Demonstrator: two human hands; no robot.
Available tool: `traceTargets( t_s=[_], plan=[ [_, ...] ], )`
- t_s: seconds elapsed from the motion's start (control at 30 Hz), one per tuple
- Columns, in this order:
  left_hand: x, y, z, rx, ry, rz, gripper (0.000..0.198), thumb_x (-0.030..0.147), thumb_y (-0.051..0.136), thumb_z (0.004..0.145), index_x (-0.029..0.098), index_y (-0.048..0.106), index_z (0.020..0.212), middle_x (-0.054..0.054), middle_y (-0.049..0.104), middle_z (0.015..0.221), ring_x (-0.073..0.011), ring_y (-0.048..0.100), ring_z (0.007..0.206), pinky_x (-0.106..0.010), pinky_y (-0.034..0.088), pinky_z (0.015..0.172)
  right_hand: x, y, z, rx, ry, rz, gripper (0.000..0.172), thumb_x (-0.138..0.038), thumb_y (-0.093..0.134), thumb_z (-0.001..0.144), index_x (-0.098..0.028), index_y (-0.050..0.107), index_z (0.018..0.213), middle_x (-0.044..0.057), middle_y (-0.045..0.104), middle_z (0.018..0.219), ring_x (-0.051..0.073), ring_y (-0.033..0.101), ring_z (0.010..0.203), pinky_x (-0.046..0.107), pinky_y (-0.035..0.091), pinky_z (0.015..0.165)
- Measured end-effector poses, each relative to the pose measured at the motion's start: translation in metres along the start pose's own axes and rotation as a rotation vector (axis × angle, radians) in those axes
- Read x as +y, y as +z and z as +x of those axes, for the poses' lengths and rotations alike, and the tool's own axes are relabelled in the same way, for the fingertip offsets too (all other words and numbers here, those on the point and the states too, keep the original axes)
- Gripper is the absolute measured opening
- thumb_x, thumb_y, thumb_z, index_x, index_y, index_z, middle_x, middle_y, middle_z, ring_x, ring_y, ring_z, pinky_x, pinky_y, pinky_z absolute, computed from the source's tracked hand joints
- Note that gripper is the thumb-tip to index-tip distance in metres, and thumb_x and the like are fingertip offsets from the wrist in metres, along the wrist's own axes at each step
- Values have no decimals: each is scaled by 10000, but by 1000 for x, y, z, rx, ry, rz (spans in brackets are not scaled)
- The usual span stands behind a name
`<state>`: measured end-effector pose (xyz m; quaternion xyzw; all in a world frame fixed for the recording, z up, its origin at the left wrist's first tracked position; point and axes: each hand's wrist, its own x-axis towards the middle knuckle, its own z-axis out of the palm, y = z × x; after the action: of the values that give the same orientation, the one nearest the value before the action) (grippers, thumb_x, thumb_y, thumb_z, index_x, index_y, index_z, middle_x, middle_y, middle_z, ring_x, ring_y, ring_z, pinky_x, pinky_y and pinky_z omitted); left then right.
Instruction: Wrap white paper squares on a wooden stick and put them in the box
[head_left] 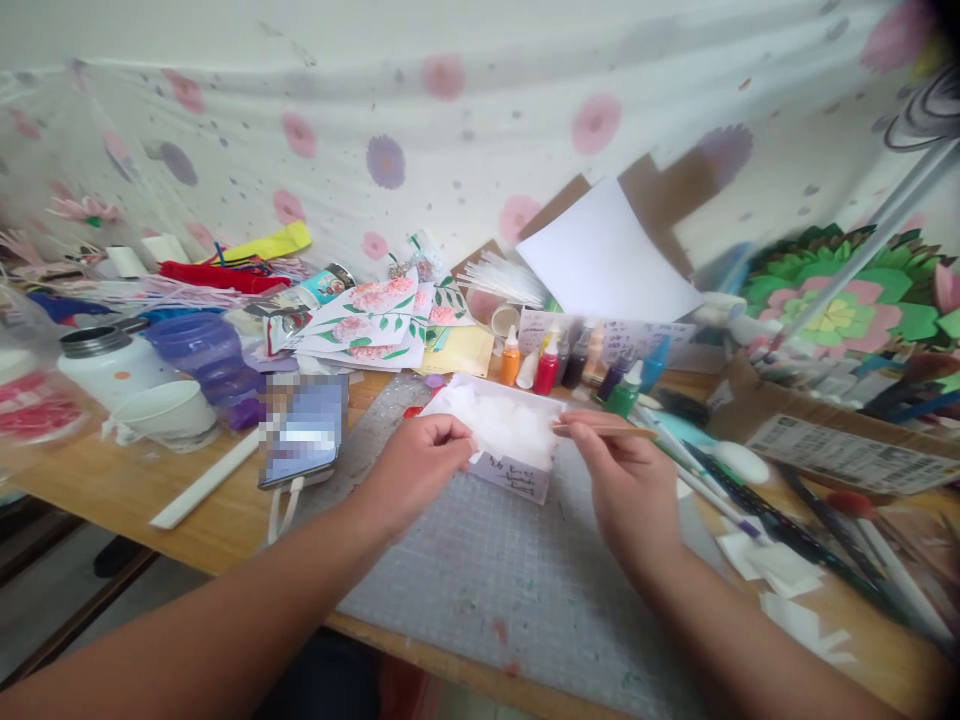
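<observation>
A small white box (536, 484) with handwriting on its front stands on the grey cutting mat (465, 590). White fluffy stuff like cotton (517, 420) fills it. My left hand (427, 460) is closed at the box's left front corner, thumb and fingers pinched together; a bit of white shows at the fingertips, too small to name. On the right side of the box, my right hand (630, 480) grips a thin wooden stick (619, 431), its tip pointing left at the box's edge.
Small bottles of colour, such as a red bottle (547, 366), stand behind the box. A phone (304, 430) with a cable, a white cup (165, 415) and a purple container (206, 360) are on the left. Brushes (795, 510) and a cardboard box (840, 435) lie right.
</observation>
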<state>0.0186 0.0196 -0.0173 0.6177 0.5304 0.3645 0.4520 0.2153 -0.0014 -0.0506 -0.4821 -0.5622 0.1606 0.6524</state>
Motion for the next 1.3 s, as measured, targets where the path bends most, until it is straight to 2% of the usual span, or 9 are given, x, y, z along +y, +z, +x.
traceTargets(
  t_s=[0.13, 0.23, 0.4, 0.47, 0.53, 0.6, 0.8, 1.03, 1.3],
  plan=[
    [-1, 1, 6, 20, -7, 3, 128, 265, 593, 721, 163, 615, 646, 22, 573, 628, -147, 517, 641, -261, 353, 622, 15, 4, 5, 6, -6, -20, 113, -257, 656, 810, -197, 733, 754, 63, 740, 849, 203, 691, 849, 424, 536, 852],
    [2, 3, 6, 12, -14, -26, 140, 265, 624, 713, 152, 684, 770, -3, 630, 723, -159, 553, 701, -262, 379, 641, 21, 4, 8, 48, -29, -44, 94, -264, 677, 791, -192, 734, 773, 84, 715, 955, 219, 665, 933, 456, 501, 904],
    [7, 1, 0, 32, -52, -81, 199, 188, 607, 711, 166, 706, 882, -6, 648, 748, -160, 566, 711, -263, 383, 644, 13, -3, 6, 121, -83, -52, 93, -261, 654, 819, -201, 724, 803, 74, 690, 942, 222, 634, 978, 459, 492, 904],
    [10, 0, -5, 2, -58, -115, 237, 117, 568, 703, 178, 697, 892, -5, 661, 770, -158, 584, 730, -266, 392, 666, 3, -6, 2, 73, -146, -33, 65, -219, 659, 817, -218, 722, 803, 54, 702, 908, 207, 648, 939, 437, 500, 895],
    [14, 1, -12, -50, -40, -144, 258, 67, 545, 702, 181, 689, 884, -1, 669, 781, -149, 595, 757, -262, 400, 699, -9, -8, -3, -58, -278, 12, 130, -143, 646, 822, -225, 723, 887, 57, 707, 957, 195, 659, 932, 409, 511, 876],
    [18, 3, -19, -100, -5, -157, 208, 81, 576, 732, 185, 685, 876, 13, 666, 779, -130, 584, 757, -247, 397, 712, -20, -10, -8, -145, -334, 68, 207, -89, 634, 823, -231, 714, 952, 52, 713, 973, 184, 664, 948, 373, 518, 869],
    [21, 2, -28, -201, 86, -165, 45, 223, 657, 803, 194, 683, 826, 40, 649, 769, -96, 540, 719, -221, 385, 674, -39, -14, -14, -343, -333, 226, 242, -59, 619, 830, -220, 707, 990, 50, 732, 959, 170, 676, 937, 328, 533, 862],
    [21, 2, -27, -262, 130, -218, 20, 158, 645, 815, 174, 633, 818, 48, 639, 763, -79, 562, 716, -205, 401, 669, -36, -11, -16, -349, -228, 364, 274, -74, 607, 852, -273, 710, 1008, 28, 727, 962, 182, 671, 943, 350, 544, 821],
    [20, 1, -28, -293, 139, -227, 39, 135, 632, 817, 170, 617, 805, 52, 647, 732, -72, 590, 706, -193, 420, 664, -32, -9, -17, -354, -173, 467, 258, -84, 602, 863, -264, 717, 1008, 23, 723, 950, 181, 653, 950, 354, 527, 830]
  ],
)
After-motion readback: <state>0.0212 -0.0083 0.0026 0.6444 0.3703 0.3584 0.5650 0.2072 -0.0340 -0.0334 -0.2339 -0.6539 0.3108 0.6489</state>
